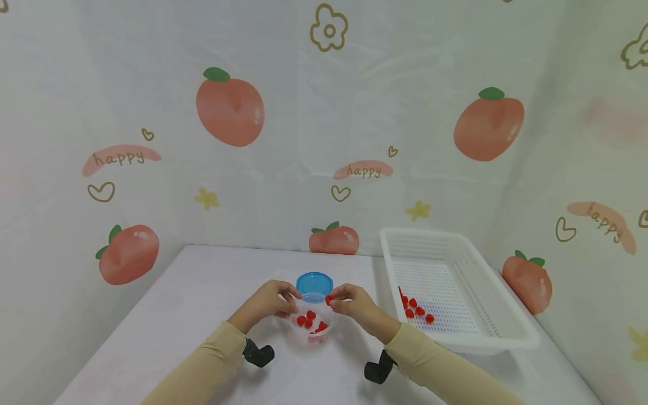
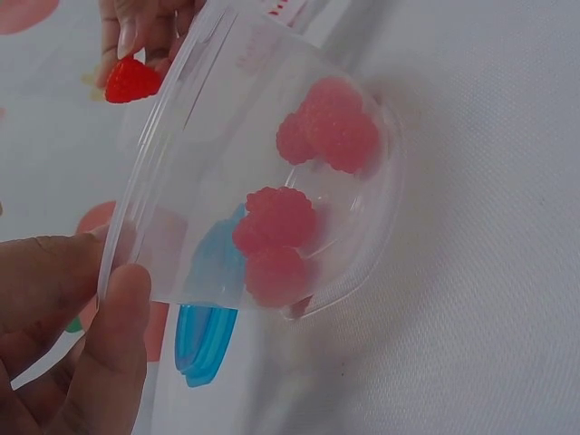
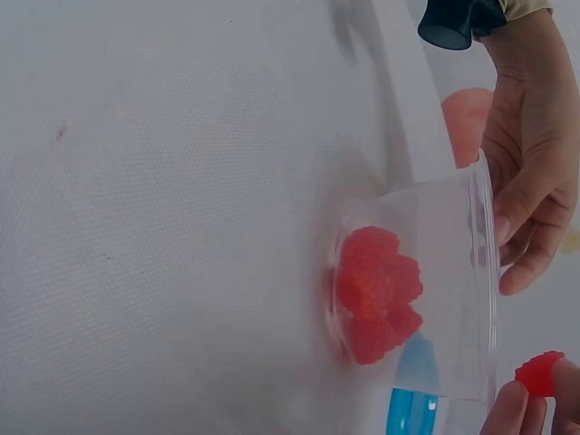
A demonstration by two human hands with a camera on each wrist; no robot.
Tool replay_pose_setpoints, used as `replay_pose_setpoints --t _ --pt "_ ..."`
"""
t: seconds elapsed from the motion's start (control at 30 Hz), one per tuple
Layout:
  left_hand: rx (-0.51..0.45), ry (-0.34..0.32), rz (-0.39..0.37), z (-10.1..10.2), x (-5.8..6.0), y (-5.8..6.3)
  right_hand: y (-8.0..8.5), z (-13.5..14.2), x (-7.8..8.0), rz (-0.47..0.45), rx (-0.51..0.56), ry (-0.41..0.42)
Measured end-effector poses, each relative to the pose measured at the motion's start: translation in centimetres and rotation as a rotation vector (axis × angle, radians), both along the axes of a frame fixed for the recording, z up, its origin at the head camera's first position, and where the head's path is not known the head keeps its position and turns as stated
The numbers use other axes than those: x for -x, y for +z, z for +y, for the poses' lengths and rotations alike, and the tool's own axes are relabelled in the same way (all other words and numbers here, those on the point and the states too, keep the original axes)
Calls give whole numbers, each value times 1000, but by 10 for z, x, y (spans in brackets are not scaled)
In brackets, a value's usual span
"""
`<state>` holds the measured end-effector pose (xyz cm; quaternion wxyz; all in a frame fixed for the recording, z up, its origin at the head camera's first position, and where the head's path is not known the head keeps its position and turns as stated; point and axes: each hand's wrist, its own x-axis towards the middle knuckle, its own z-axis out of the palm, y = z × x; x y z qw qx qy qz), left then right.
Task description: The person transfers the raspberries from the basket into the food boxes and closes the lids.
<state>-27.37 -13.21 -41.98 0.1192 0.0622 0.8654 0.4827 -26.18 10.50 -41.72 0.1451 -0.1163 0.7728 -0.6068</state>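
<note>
My left hand [image 1: 271,299] pinches the rim of a clear plastic tub [image 2: 204,118], thumb and fingers on either side of it. Several red raspberries [image 3: 372,294] lie on the bottom of that tub, which stands on the table. Between thumb and fingertips, my right hand [image 1: 358,306] holds another raspberry [image 2: 132,81] beside the rim, on the tub's right side and a little above it. A round blue lid [image 1: 314,282] is just behind the tub in the head view.
To the right is a white perforated basket [image 1: 529,337], with several raspberries [image 1: 419,311] near its left wall. Black wrist-camera mounts [image 1: 259,354] hang below both wrists. A printed curtain [image 1: 283,214] hangs behind the white table [image 1: 187,304].
</note>
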Motion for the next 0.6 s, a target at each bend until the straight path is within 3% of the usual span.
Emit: replay_pose_setpoints --t 0.3,0.6 --pt "-37 -19 -4 -2 1 0 2 1 -2 21 -11 1" --pt "-16 -1 -5 0 2 0 2 1 -1 13 1 6"
